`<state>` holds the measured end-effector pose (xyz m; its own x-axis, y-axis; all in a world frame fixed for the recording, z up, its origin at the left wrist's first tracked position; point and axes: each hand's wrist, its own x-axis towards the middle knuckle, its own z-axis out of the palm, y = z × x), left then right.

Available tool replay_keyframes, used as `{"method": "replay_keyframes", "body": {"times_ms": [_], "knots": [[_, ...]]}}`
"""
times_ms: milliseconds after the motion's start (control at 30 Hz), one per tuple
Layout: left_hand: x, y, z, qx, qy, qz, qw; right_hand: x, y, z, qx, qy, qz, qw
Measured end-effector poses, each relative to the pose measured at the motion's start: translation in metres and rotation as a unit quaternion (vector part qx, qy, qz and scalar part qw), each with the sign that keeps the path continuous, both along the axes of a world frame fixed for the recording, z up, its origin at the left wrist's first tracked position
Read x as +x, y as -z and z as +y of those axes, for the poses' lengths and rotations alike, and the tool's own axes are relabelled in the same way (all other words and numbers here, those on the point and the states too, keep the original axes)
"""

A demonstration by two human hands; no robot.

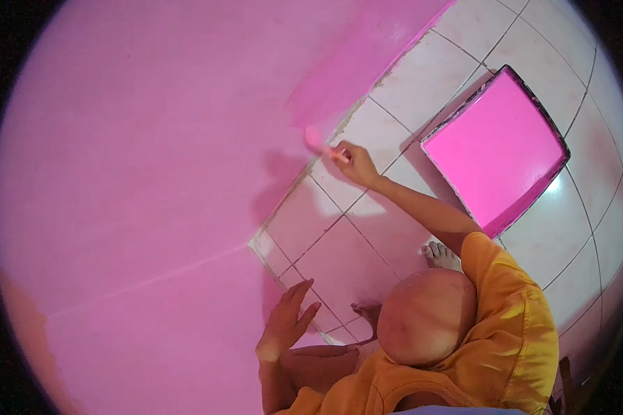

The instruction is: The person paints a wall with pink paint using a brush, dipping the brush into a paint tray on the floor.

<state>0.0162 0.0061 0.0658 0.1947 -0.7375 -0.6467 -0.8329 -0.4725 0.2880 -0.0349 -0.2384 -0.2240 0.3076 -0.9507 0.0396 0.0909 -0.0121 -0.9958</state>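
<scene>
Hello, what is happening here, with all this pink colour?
A person in an orange shirt crouches on a white tiled floor beside a pink wall. The right hand holds a small brush, its pink tip against the wall's bottom edge, where a darker, glossier band of pink runs. The left hand lies open and flat on the wall. A square tray filled with pink paint sits on the floor to the person's right.

The wall (131,173) is pink throughout, with one darker, wetter-looking pink band (367,62) running along its base. The floor (581,228) is laid in pale square tiles with dark grout lines. Light reflects off the tiles at the right.
</scene>
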Motion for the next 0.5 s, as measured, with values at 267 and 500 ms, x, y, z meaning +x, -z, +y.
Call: {"method": "replay_keyframes", "body": {"times_ms": [267,500], "knots": [[0.001,-0.004,0.004,0.011,-0.003,-0.021,1.000,-0.036,0.012,-0.057,0.040,0.152,0.004,0.988],[0.002,0.001,0.006,0.028,0.002,-0.021,0.999,-0.009,0.013,-0.034,0.013,0.170,-0.029,0.985]]}}
